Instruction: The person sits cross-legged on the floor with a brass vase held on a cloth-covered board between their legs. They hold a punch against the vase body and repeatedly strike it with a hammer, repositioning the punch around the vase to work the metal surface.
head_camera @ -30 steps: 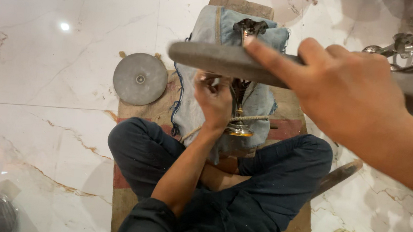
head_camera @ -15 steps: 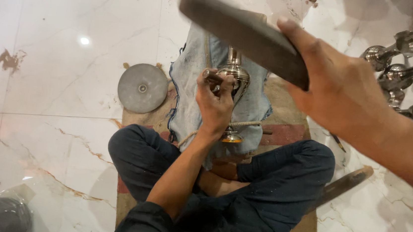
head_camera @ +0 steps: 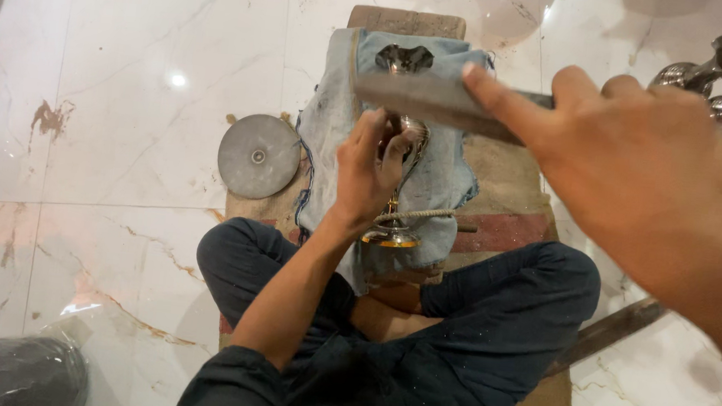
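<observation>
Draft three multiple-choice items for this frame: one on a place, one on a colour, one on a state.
1. Where does the round metal disc lie?
A. on the marble floor, left of the blue cloth
B. on the person's lap
C. among the metal pieces at right

2. What colour is the cloth under the metal goblet?
A. red
B. blue
C. yellow

3. How is the flat bar held?
A. lying on the floor
B. raised over the goblet in the right hand
C. gripped by the left hand

Answers: 1 A, the disc lies on marble beside the cloth; 2 B, faded blue; 3 B, the right hand grips it aloft.
</observation>
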A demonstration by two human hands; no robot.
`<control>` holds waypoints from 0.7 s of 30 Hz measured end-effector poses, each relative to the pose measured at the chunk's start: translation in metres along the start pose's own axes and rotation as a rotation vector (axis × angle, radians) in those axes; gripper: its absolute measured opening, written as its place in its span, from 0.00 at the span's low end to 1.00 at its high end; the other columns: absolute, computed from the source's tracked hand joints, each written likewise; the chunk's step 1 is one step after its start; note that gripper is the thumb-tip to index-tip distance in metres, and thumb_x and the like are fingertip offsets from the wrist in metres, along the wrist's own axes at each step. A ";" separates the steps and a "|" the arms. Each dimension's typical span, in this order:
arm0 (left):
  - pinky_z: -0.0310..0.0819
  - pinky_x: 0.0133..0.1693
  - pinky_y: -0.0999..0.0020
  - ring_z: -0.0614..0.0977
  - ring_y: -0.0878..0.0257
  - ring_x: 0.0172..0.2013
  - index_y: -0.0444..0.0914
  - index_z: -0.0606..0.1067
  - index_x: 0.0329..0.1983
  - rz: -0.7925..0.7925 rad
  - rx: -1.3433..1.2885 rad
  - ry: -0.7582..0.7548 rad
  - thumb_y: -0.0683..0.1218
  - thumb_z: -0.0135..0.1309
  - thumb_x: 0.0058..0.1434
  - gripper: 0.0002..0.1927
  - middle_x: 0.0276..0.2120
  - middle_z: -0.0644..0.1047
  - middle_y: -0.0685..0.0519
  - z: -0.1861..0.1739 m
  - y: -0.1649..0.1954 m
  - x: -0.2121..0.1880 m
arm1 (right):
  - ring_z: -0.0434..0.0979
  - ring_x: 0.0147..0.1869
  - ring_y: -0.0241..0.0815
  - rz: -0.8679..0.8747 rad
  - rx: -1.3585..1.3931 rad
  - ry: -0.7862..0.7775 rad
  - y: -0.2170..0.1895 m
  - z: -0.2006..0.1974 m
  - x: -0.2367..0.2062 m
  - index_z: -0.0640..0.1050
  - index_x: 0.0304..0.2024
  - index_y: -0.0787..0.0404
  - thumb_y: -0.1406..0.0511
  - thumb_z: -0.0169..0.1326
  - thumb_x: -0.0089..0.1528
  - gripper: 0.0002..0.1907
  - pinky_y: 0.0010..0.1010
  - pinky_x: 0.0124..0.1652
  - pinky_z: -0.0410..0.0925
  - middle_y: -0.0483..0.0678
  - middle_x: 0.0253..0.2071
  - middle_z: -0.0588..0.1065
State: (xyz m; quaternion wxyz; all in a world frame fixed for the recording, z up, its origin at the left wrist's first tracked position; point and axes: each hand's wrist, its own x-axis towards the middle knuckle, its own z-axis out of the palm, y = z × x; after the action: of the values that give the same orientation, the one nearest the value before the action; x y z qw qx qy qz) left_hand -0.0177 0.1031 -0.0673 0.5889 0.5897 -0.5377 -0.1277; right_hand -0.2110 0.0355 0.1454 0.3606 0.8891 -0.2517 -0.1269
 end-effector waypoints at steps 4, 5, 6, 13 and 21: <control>0.78 0.36 0.64 0.81 0.61 0.34 0.39 0.71 0.60 0.049 0.059 -0.172 0.40 0.58 0.70 0.16 0.38 0.76 0.50 -0.012 0.006 0.013 | 0.79 0.29 0.44 0.081 0.721 0.233 -0.006 0.033 -0.011 0.58 0.75 0.42 0.60 0.55 0.65 0.37 0.31 0.27 0.73 0.52 0.38 0.78; 0.79 0.38 0.63 0.82 0.59 0.37 0.40 0.72 0.60 0.118 0.097 -0.215 0.41 0.58 0.71 0.16 0.40 0.77 0.49 -0.015 0.006 0.018 | 0.80 0.26 0.40 0.102 0.505 -0.010 -0.008 0.041 -0.019 0.57 0.77 0.38 0.59 0.53 0.66 0.38 0.29 0.25 0.74 0.50 0.35 0.78; 0.79 0.41 0.61 0.83 0.58 0.39 0.41 0.72 0.59 0.183 0.132 -0.261 0.41 0.58 0.71 0.15 0.43 0.77 0.49 -0.018 0.007 0.023 | 0.81 0.23 0.37 0.121 0.285 -0.253 -0.010 0.050 -0.024 0.56 0.79 0.33 0.59 0.52 0.68 0.39 0.27 0.22 0.75 0.47 0.31 0.78; 0.78 0.40 0.58 0.81 0.56 0.37 0.40 0.70 0.67 0.214 0.201 -0.680 0.44 0.56 0.69 0.23 0.42 0.77 0.49 -0.021 0.003 0.059 | 0.83 0.35 0.47 0.486 0.868 -0.062 -0.052 0.092 -0.053 0.60 0.76 0.44 0.58 0.61 0.68 0.37 0.38 0.35 0.76 0.51 0.40 0.79; 0.80 0.44 0.59 0.84 0.56 0.39 0.41 0.72 0.67 0.353 0.214 -0.952 0.43 0.58 0.64 0.26 0.45 0.80 0.49 -0.013 -0.005 0.080 | 0.81 0.44 0.48 0.893 1.553 0.544 -0.129 0.133 -0.081 0.62 0.70 0.52 0.65 0.67 0.71 0.32 0.41 0.48 0.75 0.55 0.42 0.76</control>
State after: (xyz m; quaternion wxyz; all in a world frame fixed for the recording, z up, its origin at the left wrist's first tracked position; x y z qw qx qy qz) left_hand 0.0261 0.0465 -0.0288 0.2281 0.4236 -0.8474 -0.2248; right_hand -0.2871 0.0818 -0.0360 -0.2725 0.7009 -0.4911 0.4396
